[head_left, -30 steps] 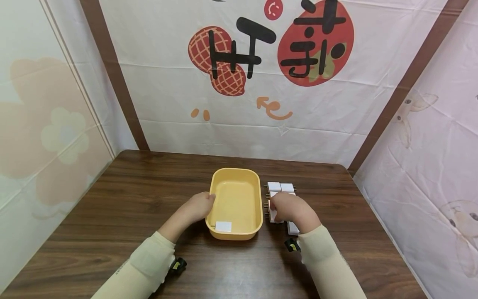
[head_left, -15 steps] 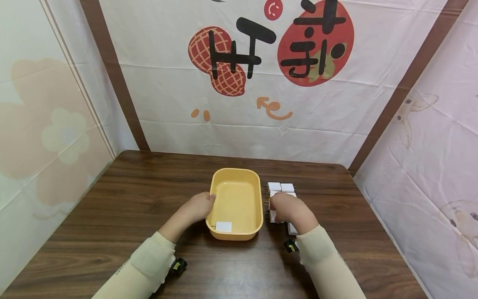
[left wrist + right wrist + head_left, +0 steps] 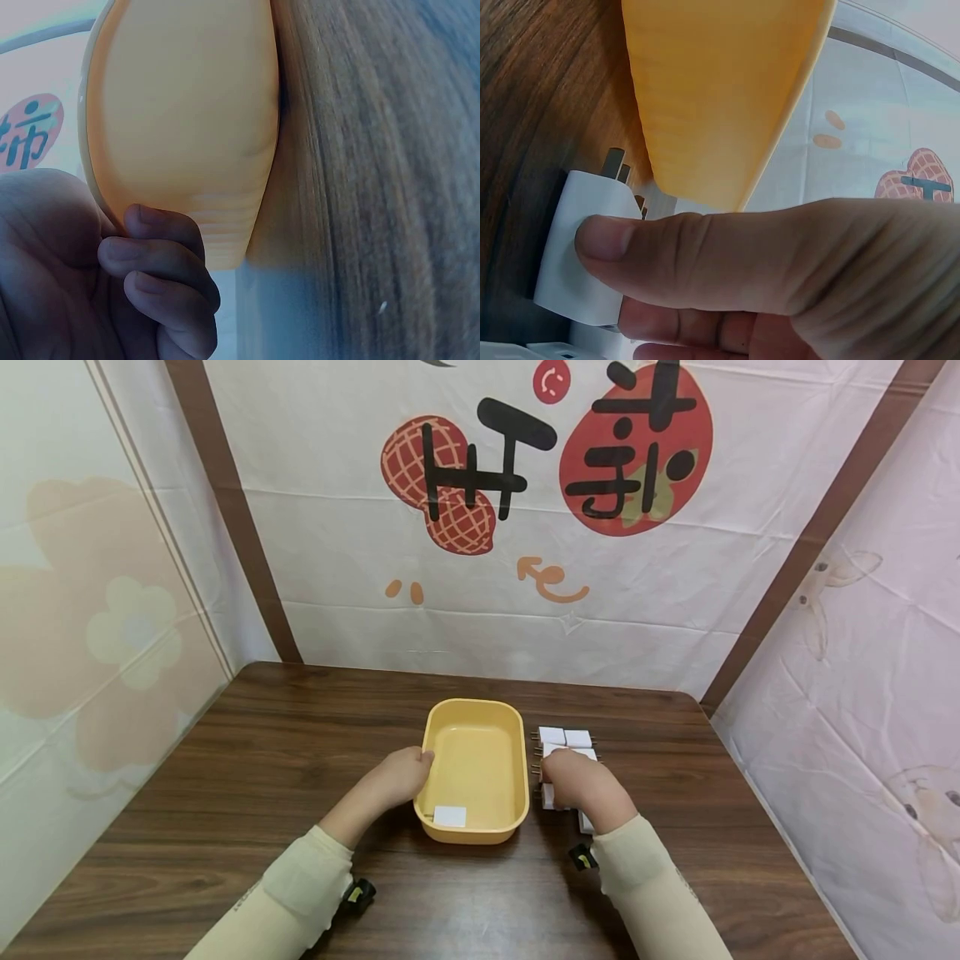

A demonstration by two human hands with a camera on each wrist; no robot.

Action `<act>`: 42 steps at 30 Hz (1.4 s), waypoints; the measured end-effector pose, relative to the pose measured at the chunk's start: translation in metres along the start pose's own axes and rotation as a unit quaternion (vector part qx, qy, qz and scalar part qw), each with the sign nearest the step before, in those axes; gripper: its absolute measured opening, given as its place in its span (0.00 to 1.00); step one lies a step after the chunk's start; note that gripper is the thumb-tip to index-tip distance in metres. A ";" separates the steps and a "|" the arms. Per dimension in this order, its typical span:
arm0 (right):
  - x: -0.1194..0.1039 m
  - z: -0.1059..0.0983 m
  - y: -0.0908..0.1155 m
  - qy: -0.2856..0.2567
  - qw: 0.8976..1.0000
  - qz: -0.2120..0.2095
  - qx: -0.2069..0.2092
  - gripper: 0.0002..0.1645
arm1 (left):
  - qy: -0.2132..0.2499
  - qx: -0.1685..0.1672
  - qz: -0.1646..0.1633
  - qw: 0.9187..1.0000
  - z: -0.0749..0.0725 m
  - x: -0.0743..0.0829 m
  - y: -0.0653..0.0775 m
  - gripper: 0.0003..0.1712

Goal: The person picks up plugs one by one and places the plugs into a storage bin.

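Your right hand (image 3: pixel 583 783) pinches a white plug charger (image 3: pixel 577 289); your left hand (image 3: pixel 405 774) grips the yellow tray (image 3: pixel 480 760) rim. A crooked lift could jostle neighbouring chargers (image 3: pixel 551 736).

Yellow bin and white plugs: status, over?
Left hand grips yellow bin at its left side. Right hand at white plugs, thumb over one, hold unclear. One plug in bin; others crowd right hand.

The table (image 3: pixel 210 793) bears a yellow tray (image 3: pixel 477 768) at the left hand (image 3: pixel 401 774). White plugs (image 3: pixel 551 736) lie beside and under the right hand (image 3: pixel 587 783).
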State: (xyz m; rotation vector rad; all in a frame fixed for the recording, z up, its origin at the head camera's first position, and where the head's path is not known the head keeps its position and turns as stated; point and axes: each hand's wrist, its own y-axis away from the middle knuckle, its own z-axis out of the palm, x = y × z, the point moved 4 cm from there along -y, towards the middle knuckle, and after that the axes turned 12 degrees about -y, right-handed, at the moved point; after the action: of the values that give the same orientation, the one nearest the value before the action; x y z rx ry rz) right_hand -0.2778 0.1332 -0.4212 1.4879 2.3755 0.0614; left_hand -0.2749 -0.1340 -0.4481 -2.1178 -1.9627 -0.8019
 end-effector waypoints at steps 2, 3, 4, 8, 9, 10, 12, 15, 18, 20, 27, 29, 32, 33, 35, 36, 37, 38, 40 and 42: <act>-0.001 0.000 0.000 0.001 1.000 0.001 0.000 0.19 | 0.001 -0.002 0.000 1.000 0.000 0.000 0.000 0.28; -0.001 0.001 0.000 0.004 1.000 0.001 0.002 0.19 | 0.000 -0.001 0.002 1.000 0.000 0.000 0.000 0.28; -0.001 0.001 0.000 0.004 1.000 0.000 0.004 0.19 | 0.001 -0.001 0.001 1.000 0.000 0.000 0.000 0.28; 0.000 0.002 -0.001 0.015 1.000 0.001 0.015 0.19 | 0.001 -0.001 0.005 1.000 0.000 0.000 0.001 0.28; 0.000 0.002 -0.001 0.017 1.000 0.003 0.017 0.20 | 0.001 -0.001 0.006 1.000 0.000 0.000 0.001 0.28; 0.000 0.002 -0.001 0.019 1.000 0.005 0.018 0.20 | 0.002 -0.001 0.006 1.000 0.000 0.000 0.002 0.28; 0.001 0.002 -0.001 0.025 0.999 0.007 0.023 0.20 | 0.001 -0.002 0.006 1.000 0.000 0.000 0.002 0.28; 0.001 0.001 0.000 0.035 0.999 0.006 0.029 0.19 | 0.000 -0.001 0.007 1.000 -0.002 0.001 0.002 0.27; 0.002 0.000 0.001 0.042 0.999 0.001 0.033 0.20 | -0.002 0.000 0.009 1.000 -0.002 0.002 0.003 0.27; 0.001 0.000 0.001 0.044 0.999 0.000 0.032 0.20 | -0.003 0.001 0.010 1.000 -0.003 0.003 0.003 0.27; -0.001 -0.004 0.005 0.028 0.999 -0.015 0.021 0.23 | -0.002 0.000 0.007 1.000 -0.003 0.003 0.004 0.28; 0.000 -0.005 0.005 0.024 0.999 -0.022 0.020 0.24 | 0.000 0.001 0.007 1.000 -0.001 0.002 0.003 0.27; 0.001 -0.009 0.005 0.020 0.999 -0.031 0.021 0.26 | 0.000 0.003 0.008 1.000 -0.001 0.002 0.001 0.27; 0.001 -0.010 0.006 0.020 0.999 -0.032 0.023 0.25 | 0.000 0.003 0.010 1.000 -0.001 0.002 0.000 0.28; 0.001 -0.013 0.007 0.017 0.999 -0.034 0.027 0.22 | -0.004 0.002 0.009 1.000 -0.001 0.002 0.000 0.28; 0.001 -0.014 0.007 0.013 0.999 -0.037 0.028 0.20 | -0.006 0.002 0.009 1.000 -0.001 0.002 0.000 0.28; 0.001 -0.015 0.008 0.011 0.999 -0.040 0.029 0.18 | -0.009 0.002 0.009 1.000 -0.001 0.002 0.000 0.28; 0.002 -0.016 0.008 0.008 0.999 -0.043 0.031 0.16 | -0.010 0.002 0.009 1.000 -0.001 0.002 0.000 0.28; 0.001 -0.018 0.009 0.000 0.998 -0.050 0.037 0.14 | -0.011 0.002 0.008 1.000 -0.001 0.001 0.001 0.28; 0.001 -0.020 0.010 -0.009 0.998 -0.053 0.040 0.13 | -0.009 0.003 0.010 1.000 -0.001 0.001 0.001 0.27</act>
State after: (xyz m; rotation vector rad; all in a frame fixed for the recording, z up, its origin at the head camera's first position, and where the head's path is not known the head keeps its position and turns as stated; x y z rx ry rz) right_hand -0.2753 0.1416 -0.4002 1.3870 2.4648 -0.0734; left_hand -0.2741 -0.1338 -0.4460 -2.1455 -1.9478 -0.7754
